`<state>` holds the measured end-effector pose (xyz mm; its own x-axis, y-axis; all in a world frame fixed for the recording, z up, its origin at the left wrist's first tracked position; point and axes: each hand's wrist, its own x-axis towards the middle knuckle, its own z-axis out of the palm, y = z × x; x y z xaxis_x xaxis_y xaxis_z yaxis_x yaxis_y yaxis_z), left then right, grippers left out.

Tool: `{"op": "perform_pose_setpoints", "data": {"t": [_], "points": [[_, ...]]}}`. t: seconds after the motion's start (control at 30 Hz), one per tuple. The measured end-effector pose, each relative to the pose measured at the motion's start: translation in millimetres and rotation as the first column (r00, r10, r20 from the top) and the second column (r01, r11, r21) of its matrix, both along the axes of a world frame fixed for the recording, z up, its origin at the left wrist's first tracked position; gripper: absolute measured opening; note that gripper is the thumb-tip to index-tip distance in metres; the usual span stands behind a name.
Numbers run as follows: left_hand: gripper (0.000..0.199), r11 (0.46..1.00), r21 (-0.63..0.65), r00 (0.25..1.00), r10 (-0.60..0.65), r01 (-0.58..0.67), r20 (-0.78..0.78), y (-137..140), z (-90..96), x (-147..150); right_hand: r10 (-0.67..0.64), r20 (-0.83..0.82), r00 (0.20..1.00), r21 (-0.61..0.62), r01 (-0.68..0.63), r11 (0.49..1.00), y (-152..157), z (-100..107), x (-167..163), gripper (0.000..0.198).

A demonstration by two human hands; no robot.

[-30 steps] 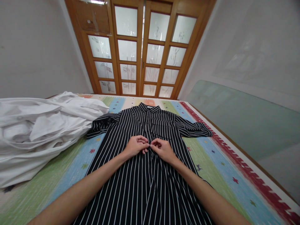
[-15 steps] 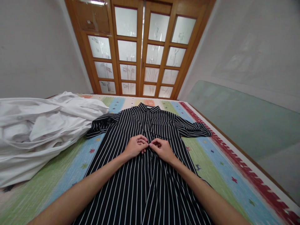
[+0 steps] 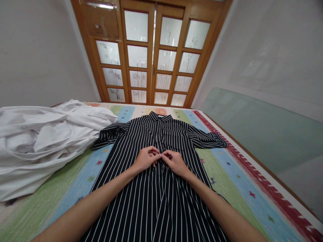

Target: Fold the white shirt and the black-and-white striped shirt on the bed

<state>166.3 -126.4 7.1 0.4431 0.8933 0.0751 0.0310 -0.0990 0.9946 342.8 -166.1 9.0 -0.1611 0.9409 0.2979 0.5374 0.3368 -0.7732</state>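
Note:
A black shirt with white stripes [image 3: 141, 134] lies spread out front side up, its collar at the far end and its short sleeves out to both sides. At the middle of its front, my left hand [image 3: 147, 158] pinches the placket between thumb and fingers. My right hand [image 3: 174, 162] pinches the cloth right beside it, the two sets of fingertips almost touching. Folds run down the shirt below my right hand. Any button between the fingertips is hidden or too small to make out.
The shirt lies on a colourful striped cover [image 3: 227, 174]. Crumpled white cloth [image 3: 50, 141] is heaped on the left, touching the left sleeve. A pale green panel [image 3: 252, 131] lines the right wall. Wooden doors with glass panes [image 3: 137, 55] stand beyond the far edge.
My left thumb has shifted slightly right, toward the right fingertips. Both hands stay at the same spot on the placket, and the shirt lies as before.

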Motion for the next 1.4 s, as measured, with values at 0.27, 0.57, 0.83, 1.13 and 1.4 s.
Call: {"op": "perform_pose_setpoints", "data": {"t": [0.27, 0.57, 0.83, 1.13, 1.4], "points": [[0.027, 1.0, 0.01, 1.0, 0.012, -0.012, 0.017, 3, -1.8, 0, 0.003, 0.032, 0.999, 0.033, -0.004, 0.999, 0, 1, -1, 0.014], [0.016, 0.996, 0.064, 0.996, 0.059, -0.054, -0.069, 1, -1.5, 1, -0.056, -0.029, 0.998, 0.029, 0.057, 0.998, 2, 0, -2, 0.015], [0.008, 0.969, 0.246, 0.985, 0.071, -0.031, -0.155, 0, 1.0, -5, -0.064, 0.342, 0.938, 0.198, -0.005, 0.98, -6, 3, -6, 0.014], [0.012, 0.868, 0.452, 0.875, 0.043, 0.206, -0.482, -27, 23.4, -30, -0.045, 0.473, 0.88, 0.156, -0.034, 0.987, -26, 37, -1, 0.018], [0.014, 0.81, 0.428, 0.774, -0.048, 0.4, -0.631, -63, 25.8, -28, -0.002, 0.513, 0.858, -0.175, 0.107, 0.979, -64, 35, -16, 0.027]]}}
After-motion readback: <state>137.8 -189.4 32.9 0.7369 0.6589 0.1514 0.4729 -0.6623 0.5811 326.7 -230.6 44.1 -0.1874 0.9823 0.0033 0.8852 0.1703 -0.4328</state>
